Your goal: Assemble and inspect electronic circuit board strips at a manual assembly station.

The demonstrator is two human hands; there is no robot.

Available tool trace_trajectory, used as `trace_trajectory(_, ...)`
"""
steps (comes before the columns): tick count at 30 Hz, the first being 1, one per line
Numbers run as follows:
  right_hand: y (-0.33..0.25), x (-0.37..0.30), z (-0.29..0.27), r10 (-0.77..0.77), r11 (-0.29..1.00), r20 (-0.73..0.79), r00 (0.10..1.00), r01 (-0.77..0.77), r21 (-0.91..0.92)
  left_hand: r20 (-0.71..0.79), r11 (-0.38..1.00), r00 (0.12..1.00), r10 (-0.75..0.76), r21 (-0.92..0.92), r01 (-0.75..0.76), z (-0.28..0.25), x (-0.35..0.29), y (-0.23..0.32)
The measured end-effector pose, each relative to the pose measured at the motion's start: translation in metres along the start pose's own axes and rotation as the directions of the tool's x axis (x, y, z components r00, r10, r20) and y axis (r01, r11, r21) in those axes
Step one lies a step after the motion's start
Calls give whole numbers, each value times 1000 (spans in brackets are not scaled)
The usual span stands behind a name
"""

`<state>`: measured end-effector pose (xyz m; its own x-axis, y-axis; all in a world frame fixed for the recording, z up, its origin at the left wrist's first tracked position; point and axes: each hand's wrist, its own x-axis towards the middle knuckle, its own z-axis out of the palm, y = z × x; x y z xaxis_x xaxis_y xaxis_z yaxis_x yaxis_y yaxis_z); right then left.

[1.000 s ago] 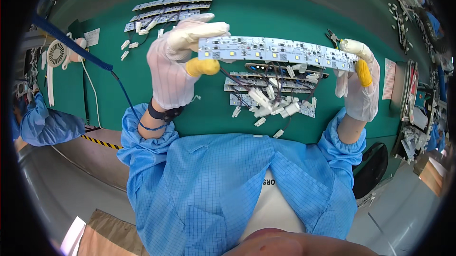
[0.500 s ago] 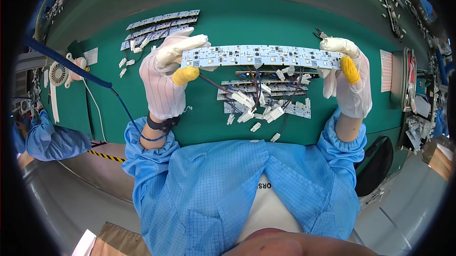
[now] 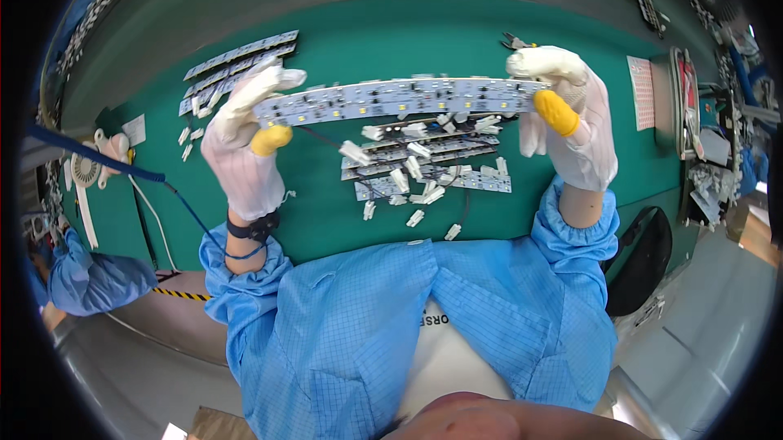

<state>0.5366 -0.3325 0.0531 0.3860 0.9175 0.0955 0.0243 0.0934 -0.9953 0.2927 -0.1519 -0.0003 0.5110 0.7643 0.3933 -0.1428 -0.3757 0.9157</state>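
Light falls bright and fairly even on green surface (image 3: pixel 408 40); dimmer beyond its far edge, which fisheye bends into an arc. View's corners black. Circuit strip (image 3: pixel 391 100) slightly blurred.

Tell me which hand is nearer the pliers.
Right. In the picture, the right hand is just below the pliers; the left hand is farther off, to their lower left.

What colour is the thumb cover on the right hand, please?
Yellow: the thumb cover on the right hand shows best in the head view.

Circuit strip (image 3: pixel 391 100) underside hidden; sheet (image 3: pixel 642 93) markings illegible.
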Motion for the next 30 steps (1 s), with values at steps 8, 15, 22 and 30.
trace_trajectory(8,4,-2,-10,17,997,67,998,-22,78,23,997,1000,3,76,-5,0,3,-3)
trace_trajectory(15,-2,-3,-9,59,998,92,994,-59,-7,-40,982,999,-8,189,15,-1,2,-8)
trace_trajectory(22,-3,-4,-12,-26,999,136,990,19,47,87,912,991,-100,406,57,11,10,3)
trace_trajectory(30,-4,-2,-12,-38,997,141,989,29,65,3,964,995,-101,246,97,6,7,-7)
